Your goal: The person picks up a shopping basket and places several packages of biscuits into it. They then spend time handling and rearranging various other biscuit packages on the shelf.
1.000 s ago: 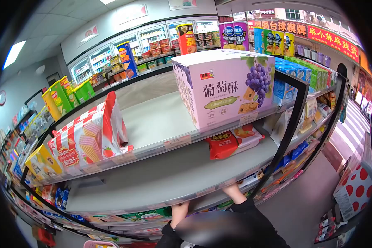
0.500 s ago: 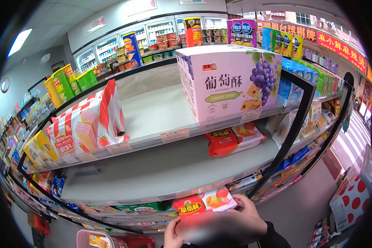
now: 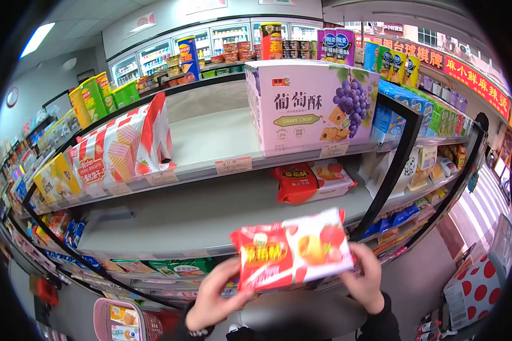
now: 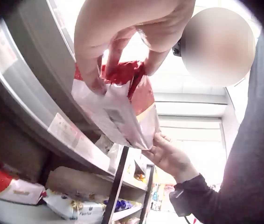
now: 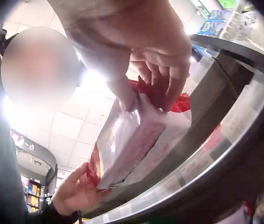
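Observation:
Both hands hold a red-and-white strawberry biscuit packet (image 3: 293, 250) in front of the shelf, its printed face toward the head camera. The left hand (image 3: 217, 295) grips its left end, and the right hand (image 3: 365, 278) its right end. Seen from the left wrist, the left fingers pinch the crimped red end of the packet (image 4: 115, 114). The right wrist view shows the right thumb and fingers (image 5: 171, 88) pinching the opposite end. Behind, a similar strawberry packet (image 3: 313, 181) lies on the grey middle shelf (image 3: 170, 219).
A large purple grape crisp box (image 3: 313, 108) and red-striped wafer bags (image 3: 119, 142) stand on the top shelf. Black uprights (image 3: 388, 170) frame the rack. A pink basket (image 3: 99, 321) with packets inside is at lower left. To the right stands a red-dotted box (image 3: 472, 290).
The hands were down at the lower shelf edge, the packet out of sight. Then the packet came into view between them, and they have raised it in front of the middle shelf.

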Demonstrator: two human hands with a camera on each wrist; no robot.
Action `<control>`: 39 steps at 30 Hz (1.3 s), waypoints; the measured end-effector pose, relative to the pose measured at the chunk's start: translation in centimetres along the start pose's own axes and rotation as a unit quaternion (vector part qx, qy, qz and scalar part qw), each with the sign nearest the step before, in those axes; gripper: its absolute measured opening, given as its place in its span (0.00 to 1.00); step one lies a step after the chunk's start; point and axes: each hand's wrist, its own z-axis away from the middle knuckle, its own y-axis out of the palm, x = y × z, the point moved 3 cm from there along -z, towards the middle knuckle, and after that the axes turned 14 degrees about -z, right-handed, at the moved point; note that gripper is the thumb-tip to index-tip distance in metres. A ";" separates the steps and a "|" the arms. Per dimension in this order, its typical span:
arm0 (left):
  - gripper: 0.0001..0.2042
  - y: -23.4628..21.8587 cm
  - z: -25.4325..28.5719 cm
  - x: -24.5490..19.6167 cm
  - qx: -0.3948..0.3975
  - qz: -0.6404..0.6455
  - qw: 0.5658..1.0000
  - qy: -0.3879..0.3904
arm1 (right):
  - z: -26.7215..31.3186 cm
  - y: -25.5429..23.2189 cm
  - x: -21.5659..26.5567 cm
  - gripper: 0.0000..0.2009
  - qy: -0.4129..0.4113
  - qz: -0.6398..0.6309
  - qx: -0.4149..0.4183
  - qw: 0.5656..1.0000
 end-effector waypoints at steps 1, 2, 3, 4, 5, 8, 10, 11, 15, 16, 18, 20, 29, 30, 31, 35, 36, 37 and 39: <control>0.23 0.3 -1.6 -0.5 0.026 0.065 0.997 -0.039 | -1.1 -0.2 -0.8 0.21 0.010 -0.031 -0.028 0.999; 0.23 0.4 -2.9 -1.0 0.046 0.047 0.997 -0.047 | -2.5 -0.3 -1.3 0.21 0.034 -0.101 -0.044 0.993; 0.24 0.9 -4.4 -1.2 0.044 0.078 0.995 -0.033 | -3.9 -0.4 -1.8 0.21 0.058 -0.171 -0.059 0.982; 0.23 1.1 -5.9 -1.7 0.058 0.110 0.990 -0.059 | -5.2 -0.5 -2.3 0.22 0.045 -0.177 -0.061 0.981; 0.23 1.5 -7.7 -1.5 0.068 0.146 0.986 -0.044 | -6.4 -0.8 -2.9 0.22 0.032 -0.183 -0.062 0.981; 0.22 2.3 -12.5 -0.6 0.084 0.155 0.983 -0.050 | -9.5 -1.2 -5.2 0.23 0.009 -0.139 -0.075 0.987; 0.21 2.6 -14.5 -1.2 0.095 0.163 0.980 -0.070 | -11.0 -1.1 -6.9 0.24 -0.004 -0.131 -0.081 0.988; 0.21 2.9 -15.2 -1.5 0.102 0.139 0.983 -0.056 | -11.6 -1.3 -8.2 0.25 -0.008 -0.125 -0.105 0.987; 0.22 4.0 -17.6 -1.6 0.135 0.082 0.985 -0.064 | -13.4 -1.9 -10.2 0.27 -0.044 -0.097 -0.141 0.984; 0.22 4.5 -17.9 -1.3 0.117 0.083 0.987 -0.066 | -13.6 -1.9 -10.3 0.27 -0.023 -0.079 -0.132 0.988; 0.22 5.0 -18.1 -0.9 0.118 0.085 0.987 -0.072 | -13.8 -1.8 -11.3 0.28 -0.023 -0.058 -0.109 0.992; 0.22 5.2 -18.0 -0.5 0.131 0.071 0.985 -0.084 | -13.6 -1.9 -12.5 0.28 -0.021 -0.037 -0.088 0.995; 0.28 2.0 -10.9 -1.2 0.007 -0.044 0.996 0.071 | -7.3 -0.4 -3.9 0.31 -0.110 0.155 -0.145 0.971; 0.26 1.2 -8.8 -1.9 0.077 -0.023 0.995 0.053 | -5.7 0.5 -3.3 0.28 -0.104 0.118 -0.129 0.979; 0.23 0.5 -6.7 -2.3 0.148 0.000 0.988 0.035 | -4.0 1.3 -2.9 0.24 -0.098 0.081 -0.114 0.985; 0.17 1.2 -0.4 1.4 0.286 0.094 0.944 -0.134 | 0.4 5.6 -5.1 0.15 0.064 -0.028 0.229 0.971; 0.21 2.1 0.7 4.0 0.298 0.090 0.936 -0.162 | 0.6 6.6 -6.5 0.15 0.067 -0.029 0.228 0.971; 0.21 3.4 1.9 6.4 0.299 0.090 0.936 -0.163 | 0.6 7.5 -8.2 0.16 0.058 -0.001 0.214 0.975; 0.28 5.2 3.3 11.1 0.051 0.060 0.980 -0.184 | 0.3 9.1 -11.0 0.17 0.048 0.027 0.203 0.978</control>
